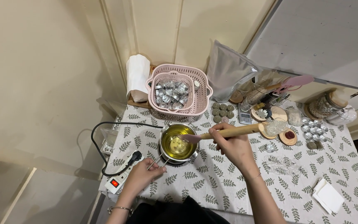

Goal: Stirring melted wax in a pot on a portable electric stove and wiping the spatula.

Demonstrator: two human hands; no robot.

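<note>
Head view: left hand point(141, 177) fingers clenched on the wire handle point(157, 161) of a small metal pot point(178, 144), which sits on a hot plate at the left-middle of the leaf-print surface point(228, 182). Pot holds yellow liquid with pale lumps. Right hand point(233, 145) fingers wrapped around the wooden handle of a spatula point(224, 133), its pink tip dipped in the liquid. Pink basket point(179, 89) of foil cups behind the pot. Power strip point(119, 179) with red switch at the left edge, black cable plugged in. Round green pieces point(222, 110) just beside the basket.
</note>
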